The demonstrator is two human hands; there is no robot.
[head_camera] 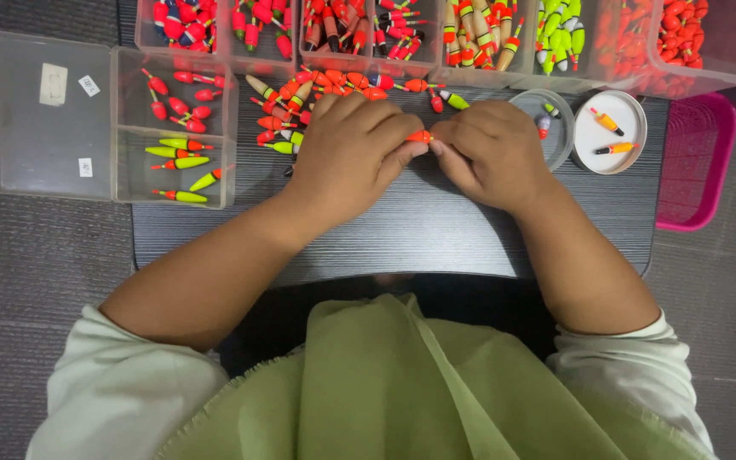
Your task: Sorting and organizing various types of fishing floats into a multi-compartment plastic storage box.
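hands meet mid-frame: left hand (pixel 353 149) and right hand (pixel 487 152) both pinch one small orange float (pixel 419 135) between fingertips, over the dark board (pixel 402 230). best kept low and steady, loose floats (pixel 317 89) lie just above.

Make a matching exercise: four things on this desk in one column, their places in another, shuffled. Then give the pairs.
1. orange float
2. yellow-green floats
3. round white lid
4. pink basket

A. off the desk's right edge
B. clear box, left
C. between both hands' fingertips
D. right of the right hand

Pairs: 1-C, 2-B, 3-D, 4-A. The left hand also pinches the float.
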